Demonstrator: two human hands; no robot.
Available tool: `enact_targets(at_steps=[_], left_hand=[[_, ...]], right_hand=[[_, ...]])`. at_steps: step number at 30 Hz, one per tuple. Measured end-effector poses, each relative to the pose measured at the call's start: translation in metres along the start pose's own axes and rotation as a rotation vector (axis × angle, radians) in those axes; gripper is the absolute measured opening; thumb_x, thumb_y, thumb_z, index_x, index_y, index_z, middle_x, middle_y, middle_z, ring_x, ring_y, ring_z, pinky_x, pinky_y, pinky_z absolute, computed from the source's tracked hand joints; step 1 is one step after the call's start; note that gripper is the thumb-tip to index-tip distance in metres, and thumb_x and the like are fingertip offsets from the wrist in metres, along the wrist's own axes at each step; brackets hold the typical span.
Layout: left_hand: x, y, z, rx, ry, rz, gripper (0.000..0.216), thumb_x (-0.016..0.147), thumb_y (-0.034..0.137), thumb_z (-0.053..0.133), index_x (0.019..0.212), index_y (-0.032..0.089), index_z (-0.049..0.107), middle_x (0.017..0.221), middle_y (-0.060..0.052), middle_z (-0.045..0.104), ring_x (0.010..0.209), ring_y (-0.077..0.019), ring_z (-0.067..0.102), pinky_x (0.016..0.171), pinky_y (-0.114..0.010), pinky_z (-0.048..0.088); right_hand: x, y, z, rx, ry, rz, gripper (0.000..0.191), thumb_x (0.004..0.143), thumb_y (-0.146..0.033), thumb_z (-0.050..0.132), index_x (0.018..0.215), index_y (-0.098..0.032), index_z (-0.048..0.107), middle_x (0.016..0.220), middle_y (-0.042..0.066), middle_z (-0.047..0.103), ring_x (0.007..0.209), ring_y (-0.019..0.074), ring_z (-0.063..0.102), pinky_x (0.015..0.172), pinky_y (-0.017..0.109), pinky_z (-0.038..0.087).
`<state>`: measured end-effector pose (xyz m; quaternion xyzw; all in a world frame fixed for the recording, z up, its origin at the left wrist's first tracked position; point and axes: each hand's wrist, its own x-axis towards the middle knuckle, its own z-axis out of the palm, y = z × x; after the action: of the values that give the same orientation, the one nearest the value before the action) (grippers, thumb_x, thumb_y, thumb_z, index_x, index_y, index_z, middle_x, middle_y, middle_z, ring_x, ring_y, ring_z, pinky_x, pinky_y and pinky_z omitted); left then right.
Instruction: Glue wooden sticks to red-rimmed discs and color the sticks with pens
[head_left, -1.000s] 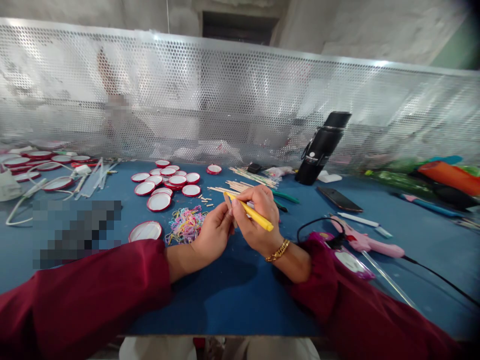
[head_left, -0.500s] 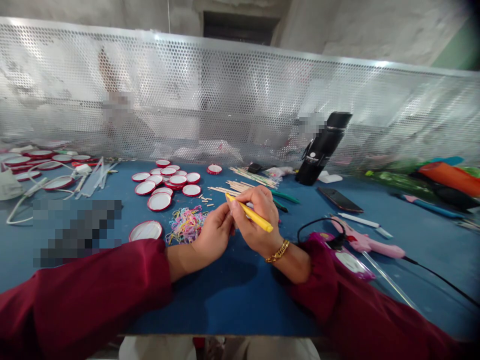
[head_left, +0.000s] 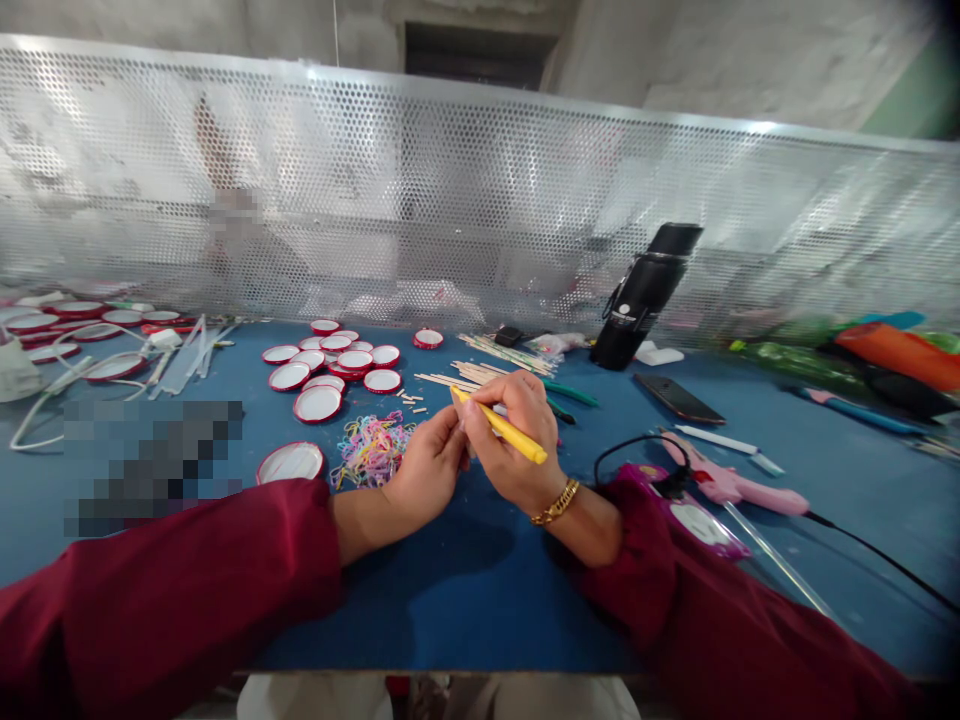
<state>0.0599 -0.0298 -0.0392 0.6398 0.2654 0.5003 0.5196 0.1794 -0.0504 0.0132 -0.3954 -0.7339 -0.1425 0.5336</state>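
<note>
My right hand (head_left: pixel 517 440) is closed around a slim yellow pen-shaped tool (head_left: pixel 514 432), which slants from upper left to lower right. Its exact kind cannot be made out. Close against it, my left hand (head_left: pixel 427 465) has its thumb and fingers pinched together; whatever lies between them is hidden. Both hands are above the blue table (head_left: pixel 465 610). A heap of small colourful elastic bands (head_left: pixel 371 450) lies just left of my left hand. Beyond my fingers are thin wooden sticks (head_left: pixel 469 375) and a few short cut pieces of stick (head_left: pixel 409 400).
Red-rimmed white jar lids (head_left: pixel 319 402) lie in a group at left. At right are a black flask (head_left: pixel 643 295), a phone (head_left: pixel 679 398), a pink glue gun (head_left: pixel 739 488) with its cord, and a purple packet (head_left: pixel 701 525). A perforated metal screen (head_left: pixel 457 190) closes off the back.
</note>
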Motion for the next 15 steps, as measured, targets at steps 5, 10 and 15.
enact_targets(at_steps=[5,10,15], left_hand=[[0.0002,0.0017,0.0008,0.003,-0.003,-0.020,0.032,0.092,0.047,0.045,0.090,0.017,0.055,0.064,0.002,0.047,0.055,-0.0091,0.041,0.052,-0.022,0.033],[0.0005,0.0024,0.0005,0.000,-0.003,-0.022,0.030,0.092,0.047,0.045,0.087,0.018,0.051,0.064,0.003,0.046,0.055,-0.0084,0.041,0.050,-0.021,0.033],[0.0011,0.0017,0.0006,-0.020,-0.002,-0.028,0.028,0.092,0.045,0.046,0.086,0.017,0.049,0.064,0.003,0.045,0.052,-0.0073,0.040,0.047,-0.020,0.031]], right_hand=[[0.0004,-0.0001,-0.0006,0.000,0.018,0.002,0.006,0.082,-0.019,0.057,0.079,-0.023,0.052,0.073,-0.001,0.061,0.075,0.0176,0.056,0.077,0.037,0.043],[0.0005,-0.0005,-0.0007,-0.021,0.020,0.006,0.006,0.082,-0.020,0.057,0.080,-0.023,0.052,0.073,-0.001,0.060,0.075,0.0176,0.056,0.076,0.037,0.043],[0.0005,-0.0001,-0.0006,-0.031,0.025,-0.009,0.006,0.082,-0.020,0.057,0.081,-0.023,0.052,0.075,-0.001,0.060,0.076,0.0175,0.055,0.076,0.037,0.043]])
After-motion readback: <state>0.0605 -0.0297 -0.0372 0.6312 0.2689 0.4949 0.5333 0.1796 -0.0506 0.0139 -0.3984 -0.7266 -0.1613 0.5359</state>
